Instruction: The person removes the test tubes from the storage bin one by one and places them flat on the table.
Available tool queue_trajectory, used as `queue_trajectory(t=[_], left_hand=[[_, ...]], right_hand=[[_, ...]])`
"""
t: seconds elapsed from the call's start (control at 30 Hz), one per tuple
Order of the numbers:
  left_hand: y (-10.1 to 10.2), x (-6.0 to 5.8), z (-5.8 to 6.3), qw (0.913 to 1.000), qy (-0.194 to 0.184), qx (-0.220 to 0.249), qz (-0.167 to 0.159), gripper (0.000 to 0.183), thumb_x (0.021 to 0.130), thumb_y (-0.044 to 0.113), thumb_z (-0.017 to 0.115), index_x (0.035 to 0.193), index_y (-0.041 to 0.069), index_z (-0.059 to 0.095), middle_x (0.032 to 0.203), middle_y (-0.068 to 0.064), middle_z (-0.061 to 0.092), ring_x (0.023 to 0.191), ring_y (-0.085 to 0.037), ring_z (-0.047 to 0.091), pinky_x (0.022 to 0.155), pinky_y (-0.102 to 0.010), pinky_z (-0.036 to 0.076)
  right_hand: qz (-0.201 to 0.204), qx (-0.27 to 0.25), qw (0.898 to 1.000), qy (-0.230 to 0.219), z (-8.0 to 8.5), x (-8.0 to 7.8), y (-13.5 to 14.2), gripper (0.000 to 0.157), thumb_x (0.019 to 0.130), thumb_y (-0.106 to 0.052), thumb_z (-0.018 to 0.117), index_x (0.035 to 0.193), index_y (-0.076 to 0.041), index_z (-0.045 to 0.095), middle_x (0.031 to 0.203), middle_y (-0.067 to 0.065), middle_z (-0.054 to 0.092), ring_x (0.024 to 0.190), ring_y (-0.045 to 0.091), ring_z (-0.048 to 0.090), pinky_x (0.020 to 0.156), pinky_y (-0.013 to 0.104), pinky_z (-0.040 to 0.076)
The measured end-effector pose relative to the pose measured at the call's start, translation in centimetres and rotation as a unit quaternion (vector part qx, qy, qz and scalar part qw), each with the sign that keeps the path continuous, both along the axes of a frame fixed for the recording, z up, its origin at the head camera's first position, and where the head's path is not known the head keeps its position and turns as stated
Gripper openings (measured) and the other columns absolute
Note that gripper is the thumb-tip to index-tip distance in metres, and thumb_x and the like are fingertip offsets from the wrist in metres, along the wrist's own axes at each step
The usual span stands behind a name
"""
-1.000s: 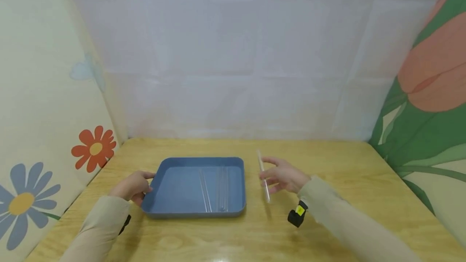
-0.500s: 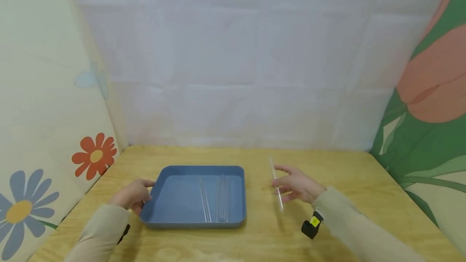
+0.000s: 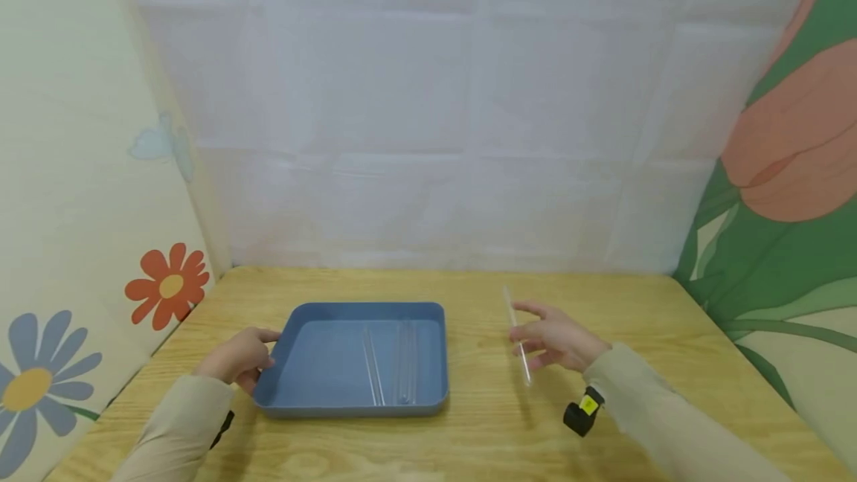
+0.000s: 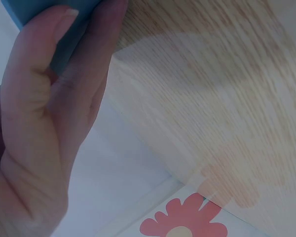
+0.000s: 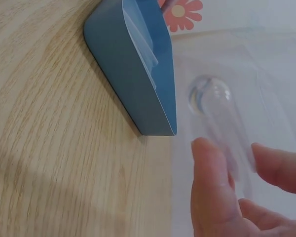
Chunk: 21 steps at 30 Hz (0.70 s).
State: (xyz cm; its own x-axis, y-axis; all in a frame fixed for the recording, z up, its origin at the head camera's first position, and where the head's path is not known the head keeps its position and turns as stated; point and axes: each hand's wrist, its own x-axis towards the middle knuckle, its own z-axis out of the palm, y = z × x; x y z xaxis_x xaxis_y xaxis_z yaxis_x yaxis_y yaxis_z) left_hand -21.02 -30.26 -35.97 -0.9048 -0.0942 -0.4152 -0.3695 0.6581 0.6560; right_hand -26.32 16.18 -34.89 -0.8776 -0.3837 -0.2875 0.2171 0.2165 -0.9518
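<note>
My left hand sits at nine o'clock on the blue tray, thumb and bent fingers gripping its side wall. My right hand is well apart from it, out toward three o'clock, half curled, with thumb and fingertips pinching one clear tube. That tube hangs tilted over the table, its far end toward eleven o'clock and its near end toward five; a thin shadow lies below it, and it touches neither tray nor tabletop. (The right wrist view shows one end closed and rounded.)

Inside the tray, a single slanting tube lies between the middle and three o'clock, and nearer the three o'clock wall is a close group of tubes, too see-through for me to count. The rest of the tray floor, round to nine o'clock, is bare.

As I judge it, the work is partway along: several tubes lie in the tray, while the one in my right hand has yet to be set down anywhere. I see no other loose tube on the table.

Beyond, at twelve o'clock, hangs a white backdrop, with a flowered panel at ten.
</note>
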Motion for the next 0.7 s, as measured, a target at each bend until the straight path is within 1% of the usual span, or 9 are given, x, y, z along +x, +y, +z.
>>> queue_trajectory(t=[0.2,0.27,0.43,0.53,0.7], left_hand=[[-0.3,-0.1,-0.4,1.0,0.001,0.001,-0.003,0.053,0.092,-0.012,0.044,0.142,-0.018,0.026,0.101,-0.031,0.057,0.07,-0.028,0.065,0.06,-0.039,0.057],[-0.4,-0.1,-0.3,1.0,0.005,0.002,-0.006,0.054,0.092,-0.012,0.044,0.142,-0.018,0.026,0.099,-0.029,0.058,0.069,-0.028,0.065,0.059,-0.038,0.057],[-0.9,-0.4,0.3,0.9998,0.012,0.003,-0.015,0.054,0.092,-0.012,0.045,0.141,-0.02,0.024,0.098,-0.03,0.058,0.064,-0.024,0.064,0.057,-0.037,0.057],[-0.9,-0.5,0.3,0.9998,0.009,0.007,-0.014,0.055,0.092,-0.011,0.045,0.142,-0.019,0.024,0.098,-0.03,0.059,0.064,-0.023,0.064,0.058,-0.037,0.057],[-0.5,0.0,-0.4,0.9997,0.0,0.02,-0.014,0.055,0.092,-0.011,0.044,0.143,-0.019,0.024,0.101,-0.03,0.059,0.061,-0.021,0.063,0.059,-0.037,0.057]], right_hand=[[0.004,0.01,1.0,0.01,0.4,0.1,1.1,0.07,0.095,-0.004,0.057,0.154,-0.002,0.019,0.103,0.015,0.061,0.086,0.025,0.064,0.06,0.03,0.054],[0.007,0.013,1.0,0.015,0.7,0.1,1.4,0.07,0.095,-0.004,0.056,0.154,-0.002,0.017,0.103,0.015,0.061,0.086,0.025,0.064,0.06,0.031,0.054],[0.005,0.013,1.0,0.018,1.3,-0.2,2.0,0.071,0.096,-0.004,0.055,0.154,-0.003,0.016,0.102,0.014,0.061,0.085,0.024,0.064,0.062,0.031,0.055],[0.005,0.006,1.0,0.014,1.1,-0.1,2.4,0.071,0.095,-0.003,0.055,0.154,-0.002,0.015,0.102,0.013,0.061,0.085,0.024,0.063,0.063,0.033,0.055],[0.0,0.003,1.0,0.005,0.3,0.6,3.1,0.071,0.095,-0.002,0.055,0.154,-0.001,0.015,0.097,0.011,0.061,0.082,0.023,0.063,0.064,0.035,0.054]])
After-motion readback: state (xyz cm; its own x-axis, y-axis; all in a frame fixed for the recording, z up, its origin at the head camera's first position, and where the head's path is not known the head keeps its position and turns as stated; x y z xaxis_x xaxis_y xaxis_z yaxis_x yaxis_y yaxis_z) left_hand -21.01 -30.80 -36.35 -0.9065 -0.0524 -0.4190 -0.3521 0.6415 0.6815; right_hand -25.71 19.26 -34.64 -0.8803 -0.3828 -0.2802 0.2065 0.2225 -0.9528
